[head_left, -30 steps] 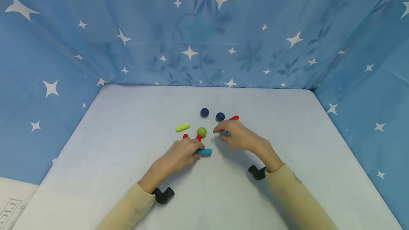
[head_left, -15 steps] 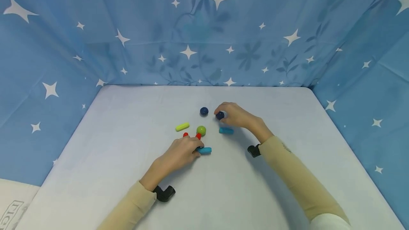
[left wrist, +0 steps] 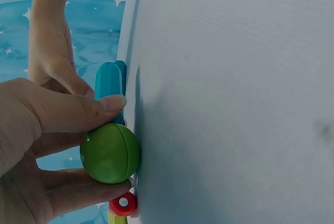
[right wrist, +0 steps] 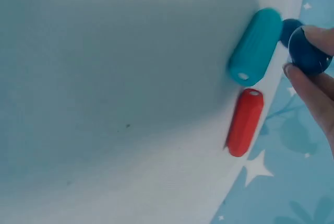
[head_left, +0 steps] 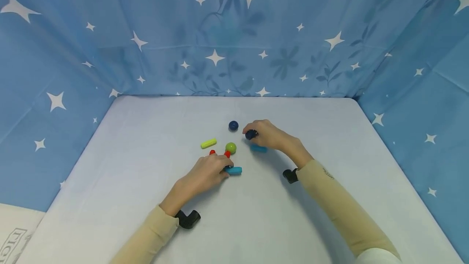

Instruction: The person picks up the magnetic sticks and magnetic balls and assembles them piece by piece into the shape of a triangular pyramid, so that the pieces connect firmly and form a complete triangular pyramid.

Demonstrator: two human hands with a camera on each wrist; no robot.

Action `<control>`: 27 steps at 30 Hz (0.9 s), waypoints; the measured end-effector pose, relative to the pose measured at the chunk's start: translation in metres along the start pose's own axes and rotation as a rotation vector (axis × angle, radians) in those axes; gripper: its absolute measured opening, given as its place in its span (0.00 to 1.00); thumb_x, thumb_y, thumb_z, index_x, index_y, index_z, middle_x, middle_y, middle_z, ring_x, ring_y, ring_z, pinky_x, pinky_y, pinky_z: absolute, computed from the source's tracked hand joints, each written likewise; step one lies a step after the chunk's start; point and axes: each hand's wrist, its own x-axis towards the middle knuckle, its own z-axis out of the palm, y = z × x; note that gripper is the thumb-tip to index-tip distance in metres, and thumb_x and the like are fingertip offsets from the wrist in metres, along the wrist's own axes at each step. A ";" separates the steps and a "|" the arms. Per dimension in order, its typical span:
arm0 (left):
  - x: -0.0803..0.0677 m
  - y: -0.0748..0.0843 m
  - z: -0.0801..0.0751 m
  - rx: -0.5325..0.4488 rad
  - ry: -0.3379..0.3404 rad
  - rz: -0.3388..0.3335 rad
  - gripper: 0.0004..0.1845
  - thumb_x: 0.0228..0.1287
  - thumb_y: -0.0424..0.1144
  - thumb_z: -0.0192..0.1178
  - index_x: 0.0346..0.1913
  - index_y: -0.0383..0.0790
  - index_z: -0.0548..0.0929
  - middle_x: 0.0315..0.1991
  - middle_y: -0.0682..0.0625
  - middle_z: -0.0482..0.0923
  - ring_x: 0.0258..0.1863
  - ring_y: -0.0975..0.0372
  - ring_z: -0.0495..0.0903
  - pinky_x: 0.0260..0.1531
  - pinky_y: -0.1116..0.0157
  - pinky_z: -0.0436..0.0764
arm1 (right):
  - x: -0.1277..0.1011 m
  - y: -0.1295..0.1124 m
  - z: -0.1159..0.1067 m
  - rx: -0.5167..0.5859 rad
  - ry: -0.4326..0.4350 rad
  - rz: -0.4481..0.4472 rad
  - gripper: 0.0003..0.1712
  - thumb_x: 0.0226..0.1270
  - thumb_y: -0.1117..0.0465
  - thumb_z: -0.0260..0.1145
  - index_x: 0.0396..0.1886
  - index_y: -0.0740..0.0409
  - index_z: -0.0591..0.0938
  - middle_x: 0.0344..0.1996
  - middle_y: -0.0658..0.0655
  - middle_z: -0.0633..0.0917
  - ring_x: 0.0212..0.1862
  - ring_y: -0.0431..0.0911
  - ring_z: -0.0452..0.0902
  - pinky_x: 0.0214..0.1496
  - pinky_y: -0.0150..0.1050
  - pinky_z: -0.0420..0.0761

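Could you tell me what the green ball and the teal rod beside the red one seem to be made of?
Green ball: probably hard plastic, smooth and semi-glossy, with a moulded seam line. Teal rod: likely plastic too, matte with fine ribs and a small hole in its end.

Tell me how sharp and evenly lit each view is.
Head view: even soft light, sharp, faint shadows under the hands, edges bowed by the wide lens. Left wrist view: green ball crisp, table dim and featureless. Right wrist view: dim, soft; red rod slightly blurred, navy ball at the frame edge.
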 end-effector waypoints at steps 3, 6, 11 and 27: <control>0.000 -0.001 0.000 0.005 0.000 0.001 0.12 0.61 0.32 0.74 0.47 0.41 0.89 0.43 0.53 0.88 0.39 0.63 0.84 0.38 0.62 0.86 | -0.007 -0.007 0.000 0.016 -0.001 -0.044 0.20 0.64 0.73 0.71 0.57 0.64 0.85 0.50 0.61 0.87 0.51 0.54 0.85 0.54 0.46 0.86; 0.000 -0.001 0.000 0.002 -0.002 0.005 0.12 0.61 0.32 0.74 0.47 0.40 0.89 0.43 0.52 0.88 0.39 0.62 0.85 0.37 0.62 0.86 | -0.016 -0.014 -0.001 0.035 -0.008 -0.072 0.20 0.65 0.73 0.70 0.57 0.64 0.84 0.49 0.61 0.86 0.49 0.53 0.86 0.52 0.44 0.87; 0.000 -0.001 -0.001 -0.002 -0.003 -0.005 0.12 0.62 0.32 0.73 0.48 0.41 0.89 0.43 0.53 0.88 0.39 0.62 0.85 0.37 0.61 0.86 | -0.029 -0.027 -0.001 0.069 -0.036 -0.060 0.20 0.65 0.72 0.72 0.57 0.63 0.84 0.50 0.59 0.86 0.50 0.51 0.85 0.54 0.44 0.86; 0.000 -0.001 -0.001 -0.003 -0.002 0.000 0.11 0.62 0.32 0.73 0.47 0.41 0.89 0.43 0.52 0.88 0.37 0.62 0.83 0.36 0.61 0.85 | -0.057 -0.035 0.020 0.119 -0.135 -0.043 0.22 0.63 0.70 0.74 0.57 0.65 0.83 0.52 0.58 0.86 0.51 0.49 0.86 0.53 0.39 0.87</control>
